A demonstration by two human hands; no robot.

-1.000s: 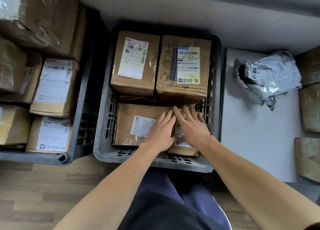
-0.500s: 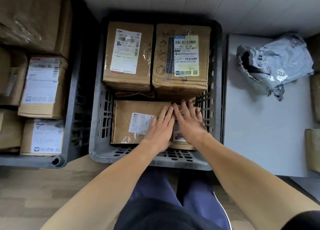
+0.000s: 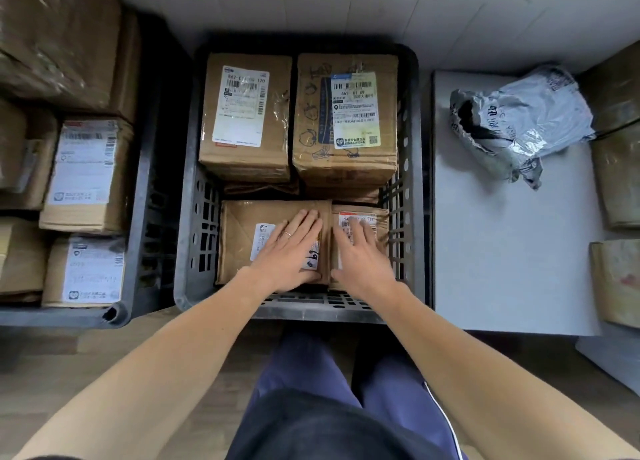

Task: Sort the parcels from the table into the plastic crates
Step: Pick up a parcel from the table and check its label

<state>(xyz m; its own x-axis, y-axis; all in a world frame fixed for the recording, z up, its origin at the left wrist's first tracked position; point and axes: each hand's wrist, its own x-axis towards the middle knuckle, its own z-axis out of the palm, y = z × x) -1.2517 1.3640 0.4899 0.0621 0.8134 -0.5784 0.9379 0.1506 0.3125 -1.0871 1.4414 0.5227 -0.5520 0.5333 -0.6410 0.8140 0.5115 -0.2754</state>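
Soft, rather dim indoor light where I'm sorting, with wide-angle bending at the edges.

The white rectangular table top is the brightest patch, and the crumpled silver-grey plastic mailer bag on it glints. Deep shadow sits inside the walls of the dark grey slotted plastic crate and in the gap to its left. My right hand smears slightly at the fingers. Toward the corners everything bows and softens; the big tape-wrapped brown cardboard carton at top left is blurred.

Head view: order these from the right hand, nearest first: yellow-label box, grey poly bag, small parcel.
1. small parcel, under the right hand, in the crate, near right.
2. yellow-label box, crate's far right.
3. grey poly bag, on the table beyond.
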